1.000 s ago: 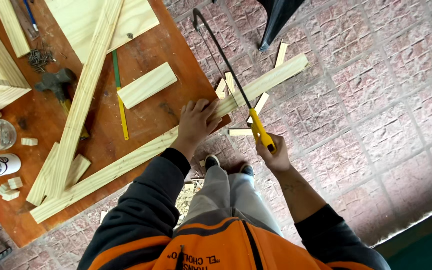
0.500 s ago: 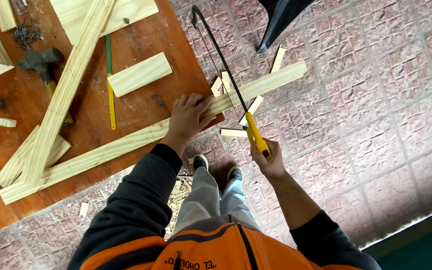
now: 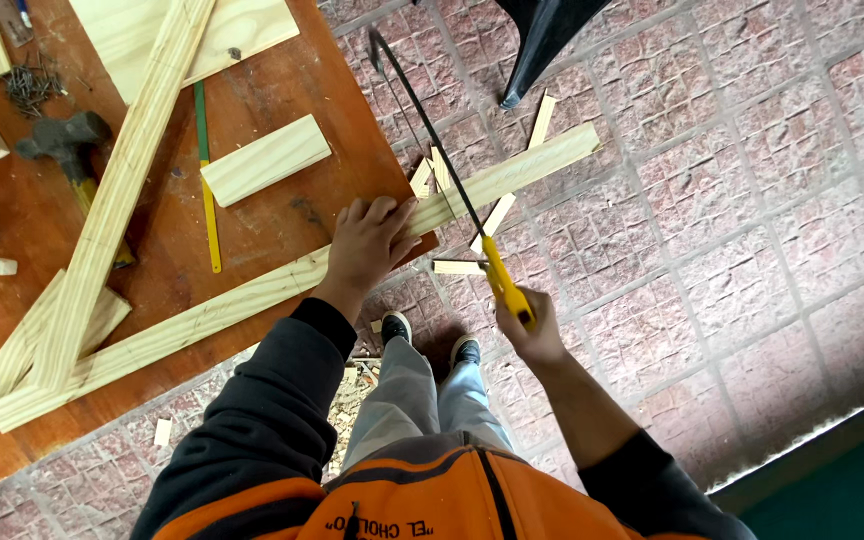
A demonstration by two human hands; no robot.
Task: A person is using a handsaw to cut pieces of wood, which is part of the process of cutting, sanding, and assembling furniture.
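A: The brown worktable [image 3: 282, 100] carries the long pine strip [image 3: 252, 295], whose far end juts past the table's edge over the paving.

B: The left hand [image 3: 367, 245] lies flat, fingers spread, pressing that strip down at the table's corner. It should stay close to the cut so the overhang doesn't chatter.

A: The right hand [image 3: 527, 330] is clenched on the yellow handle of the hacksaw [image 3: 442, 160], whose blade crosses the strip just beyond the corner.

B: Long, level, light strokes would likely suit best.
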